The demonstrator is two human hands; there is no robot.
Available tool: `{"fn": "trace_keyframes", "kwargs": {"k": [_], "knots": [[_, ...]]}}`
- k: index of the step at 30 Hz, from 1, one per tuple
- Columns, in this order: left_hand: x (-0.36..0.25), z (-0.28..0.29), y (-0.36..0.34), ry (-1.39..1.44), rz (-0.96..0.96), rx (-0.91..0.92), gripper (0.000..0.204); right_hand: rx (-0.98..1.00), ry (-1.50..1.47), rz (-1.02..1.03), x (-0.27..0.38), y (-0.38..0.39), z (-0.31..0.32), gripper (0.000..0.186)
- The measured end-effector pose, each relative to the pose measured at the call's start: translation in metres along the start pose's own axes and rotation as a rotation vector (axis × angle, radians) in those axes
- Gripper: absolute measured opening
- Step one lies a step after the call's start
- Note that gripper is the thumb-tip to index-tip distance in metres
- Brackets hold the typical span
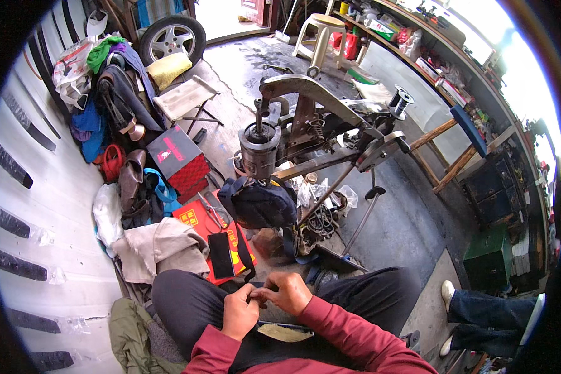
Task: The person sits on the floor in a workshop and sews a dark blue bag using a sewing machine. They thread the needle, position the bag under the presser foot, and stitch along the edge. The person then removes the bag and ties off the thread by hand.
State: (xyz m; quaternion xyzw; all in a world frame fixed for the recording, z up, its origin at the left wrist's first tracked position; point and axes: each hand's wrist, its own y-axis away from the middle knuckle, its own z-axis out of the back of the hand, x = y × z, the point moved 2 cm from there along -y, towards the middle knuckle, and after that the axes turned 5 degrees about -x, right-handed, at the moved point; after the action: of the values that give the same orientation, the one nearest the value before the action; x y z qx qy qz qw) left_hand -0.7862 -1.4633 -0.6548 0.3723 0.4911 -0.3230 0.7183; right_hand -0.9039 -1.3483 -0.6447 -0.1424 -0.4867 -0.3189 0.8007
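Both hands meet over the lap: left hand (240, 310) and right hand (288, 292) pinch something tiny, indiscernible, fingertips pressed together. Best kept steady, close above the dark trousers (187, 305).

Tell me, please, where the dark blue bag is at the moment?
In the head view, the dark blue bag sits mid-frame on the arm of the sewing machine, beyond both hands.
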Motion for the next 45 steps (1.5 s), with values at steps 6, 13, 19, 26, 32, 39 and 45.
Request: {"fn": "trace_keyframes", "kwargs": {"k": [6,13,19,26,32,39,45], "knots": [[0.003,-0.002,0.000,0.054,0.019,0.003,0.012,-0.123,-0.085,0.181,-0.003,-0.003,-0.008,0.024],[0.006,-0.002,-0.001,0.129,0.126,0.023,0.011,-0.133,-0.009,0.121,-0.008,-0.003,-0.004,0.023],[0.002,0.000,0.000,0.060,0.047,0.025,0.013,-0.098,-0.093,0.030,-0.004,0.002,-0.004,0.026],[0.005,-0.007,0.001,0.253,0.070,0.094,0.016,-0.131,-0.025,-0.059,-0.008,0.002,-0.006,0.027],[0.010,-0.004,-0.001,0.285,0.151,0.058,0.020,-0.155,-0.151,-0.033,-0.014,0.002,-0.012,0.028],[0.001,-0.006,0.001,0.178,0.097,0.057,0.019,-0.163,-0.112,-0.043,-0.013,0.001,-0.011,0.033],[0.005,-0.006,-0.002,0.364,0.240,-0.002,0.014,-0.096,-0.175,-0.134,-0.007,0.001,-0.009,0.034]]}}
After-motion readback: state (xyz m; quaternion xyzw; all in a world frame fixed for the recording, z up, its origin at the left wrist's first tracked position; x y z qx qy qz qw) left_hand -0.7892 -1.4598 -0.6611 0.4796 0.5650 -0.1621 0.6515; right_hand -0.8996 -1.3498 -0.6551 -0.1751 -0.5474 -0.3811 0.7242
